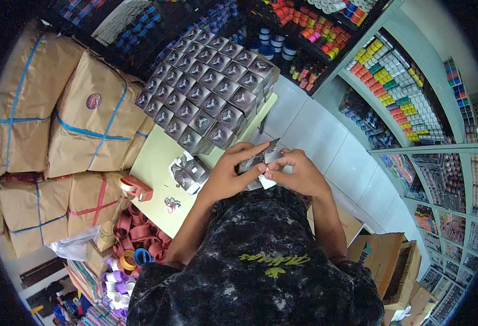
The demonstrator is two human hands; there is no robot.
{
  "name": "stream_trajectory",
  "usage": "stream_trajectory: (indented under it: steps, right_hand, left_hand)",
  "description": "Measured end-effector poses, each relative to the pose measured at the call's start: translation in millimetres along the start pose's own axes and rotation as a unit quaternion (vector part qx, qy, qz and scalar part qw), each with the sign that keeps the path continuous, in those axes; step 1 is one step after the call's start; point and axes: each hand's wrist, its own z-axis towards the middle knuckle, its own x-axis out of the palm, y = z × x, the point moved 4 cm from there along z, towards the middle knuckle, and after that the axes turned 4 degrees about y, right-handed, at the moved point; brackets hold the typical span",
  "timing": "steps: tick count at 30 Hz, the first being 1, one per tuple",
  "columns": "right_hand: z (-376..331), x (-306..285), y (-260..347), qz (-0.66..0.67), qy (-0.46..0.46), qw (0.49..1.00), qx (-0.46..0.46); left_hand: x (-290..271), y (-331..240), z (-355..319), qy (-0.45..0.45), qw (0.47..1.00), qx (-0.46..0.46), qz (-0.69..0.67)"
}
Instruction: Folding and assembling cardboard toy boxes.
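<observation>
L hand [229,175]: fingers curled round a small dark flat box [256,160], thumb on its near edge; box held up off the table, at chest level, centre of view.
R hand [298,173]: fingertips pinch the right end of the same box; grip narrow, both hands touching.
Box state: looks part-folded, grey-black w/ pale emblem; can't tell if closed.
Table [152,163]: pale yellow-green top, just ahead of hands.
Stack [209,81]: many matching dark boxes in tight rows, far side of table, well apart from hands.
Loose boxes [189,173]: a few lying just left of L hand.
Tape dispenser [135,188]: red, at table's left edge.
Parcels [92,117]: brown paper bundles tied w/ blue/red strap, left.
Shelves [407,92]: coloured tape rolls, right.
</observation>
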Motion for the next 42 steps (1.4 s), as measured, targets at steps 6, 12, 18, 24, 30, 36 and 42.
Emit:
stream_trajectory:
  steps: [6,12,18,24,30,36,42]
  right_hand:
    - [-2.6,-5.0,11.9,-0.023,-0.019,0.999,-0.022]
    - [-5.3,-10.5,23.3,-0.075,0.011,0.996,-0.047]
    - [-2.4,-12.7,16.3,-0.089,0.014,0.995,-0.051]
    - [-1.5,-10.9,22.4,-0.103,-0.015,0.993,-0.055]
    - [0.9,-5.3,15.5,-0.088,-0.048,0.994,-0.048]
    - [5.4,-3.0,11.8,-0.05,-0.043,0.998,-0.026]
    - [7.1,-2.2,16.9,-0.081,-0.074,0.993,-0.052]
  left_hand:
    - [-1.7,2.5,2.2,-0.047,0.999,0.01,0.002]
    - [-2.5,3.0,1.8,-0.053,0.998,0.023,0.002]
    - [-0.7,0.8,2.8,-0.044,0.999,0.011,-0.01]
    - [-2.3,2.3,4.0,-0.064,0.998,0.014,-0.013]
    - [-2.0,2.4,6.1,-0.07,0.997,0.018,0.017]
    - [-3.0,3.7,8.0,-0.071,0.997,0.028,0.0]
    - [-3.4,6.5,10.2,-0.071,0.997,0.008,-0.019]
